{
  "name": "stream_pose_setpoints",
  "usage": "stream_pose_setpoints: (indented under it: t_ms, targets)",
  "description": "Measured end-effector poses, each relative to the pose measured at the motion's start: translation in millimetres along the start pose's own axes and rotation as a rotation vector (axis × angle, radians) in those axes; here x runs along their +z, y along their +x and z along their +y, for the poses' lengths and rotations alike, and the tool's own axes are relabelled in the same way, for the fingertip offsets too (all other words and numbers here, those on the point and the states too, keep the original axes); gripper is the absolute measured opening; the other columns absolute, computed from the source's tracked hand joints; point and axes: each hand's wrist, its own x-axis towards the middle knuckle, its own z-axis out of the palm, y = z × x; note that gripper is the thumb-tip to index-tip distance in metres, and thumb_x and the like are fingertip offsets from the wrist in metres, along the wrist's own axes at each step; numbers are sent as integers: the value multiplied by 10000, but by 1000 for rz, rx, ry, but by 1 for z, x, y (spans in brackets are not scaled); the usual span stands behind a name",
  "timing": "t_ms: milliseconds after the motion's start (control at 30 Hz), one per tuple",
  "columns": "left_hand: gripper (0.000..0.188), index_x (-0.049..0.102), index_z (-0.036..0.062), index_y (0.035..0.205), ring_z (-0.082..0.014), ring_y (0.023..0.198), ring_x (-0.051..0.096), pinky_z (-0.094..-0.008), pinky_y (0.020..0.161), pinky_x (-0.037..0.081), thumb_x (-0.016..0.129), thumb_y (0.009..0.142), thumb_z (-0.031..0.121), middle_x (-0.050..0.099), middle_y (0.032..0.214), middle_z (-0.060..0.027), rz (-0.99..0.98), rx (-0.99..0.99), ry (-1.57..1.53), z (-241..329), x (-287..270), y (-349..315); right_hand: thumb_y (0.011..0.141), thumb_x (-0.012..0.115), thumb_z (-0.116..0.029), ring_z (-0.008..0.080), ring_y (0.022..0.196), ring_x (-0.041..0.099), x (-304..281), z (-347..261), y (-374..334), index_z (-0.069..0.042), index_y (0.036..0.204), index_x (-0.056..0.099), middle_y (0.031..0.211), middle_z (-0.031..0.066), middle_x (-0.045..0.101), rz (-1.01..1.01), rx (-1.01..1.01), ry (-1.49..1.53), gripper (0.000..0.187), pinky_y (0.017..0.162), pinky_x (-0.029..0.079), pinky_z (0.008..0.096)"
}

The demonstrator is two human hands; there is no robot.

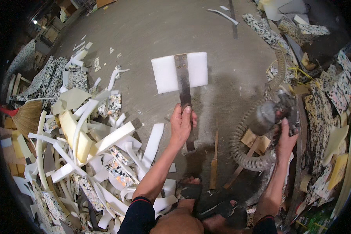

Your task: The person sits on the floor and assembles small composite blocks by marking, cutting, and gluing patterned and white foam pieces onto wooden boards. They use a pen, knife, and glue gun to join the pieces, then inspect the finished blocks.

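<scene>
My left hand (183, 124) is wrapped round a dark flat bar (184, 84), held out in front of me. At the bar's far end, rivet-like dots show, and a white foam rectangle (164, 74) sits behind it, reaching out on both sides. I cannot see how the foam is fixed. Over on the right, my right hand (286, 138) grips a spray gun (267, 115) with a rounded cup, smeared by motion. A clear coiled hose (238, 144) loops beside the gun. The gun and the foam are well apart.
Foam offcuts (113, 142) heap up at my left, near a straw broom (29, 117). Speckled foam sheets (323, 117) are piled along the right. Wooden-handled tools (213, 171) and a wood block (257, 141) lie on the grey floor (144, 35) near my feet.
</scene>
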Motion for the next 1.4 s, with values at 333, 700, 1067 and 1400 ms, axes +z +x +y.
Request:
stream_pose_setpoints:
  t_ms: [333, 700, 1067, 1400]
  targets:
    - [222, 489, 58, 1043, -99, 618, 551, -268, 554, 490, 500, 1074, 278, 584, 772, -34, -34, 128, 14, -11, 16, 12, 1035, 588, -240, 40, 610, 498, 54, -129, -92, -47, 1088, 691, 877, 1, 705, -555, 65, 331, 225, 545, 384, 211]
    - [220, 493, 59, 1024, -95, 626, 545, -263, 555, 477, 486, 1077, 272, 582, 785, -23, 14, 113, 64, -13, 6, 19, 1017, 621, -369, 41, 585, 478, 87, -148, -95, -13, 948, 693, 739, -20, 633, -557, -106, 181, 370, 512, 359, 230]
    - [187, 526, 41, 1024, -81, 618, 546, -252, 548, 470, 510, 1065, 223, 598, 770, -25, 55, 149, 32, -25, -4, 22, 1011, 615, -419, 41, 564, 477, 85, -142, -102, -29, 971, 700, 676, -31, 595, -622, -79, 215, 401, 504, 356, 217]
    - [183, 536, 37, 996, -83, 622, 554, -265, 555, 457, 532, 1052, 212, 604, 743, -16, 116, 197, 91, -36, -9, 25, 982, 674, -351, 88, 823, 556, 69, -159, -112, 31, 1120, 657, 883, 10, 655, -831, 24, 273, 407, 752, 473, 259]
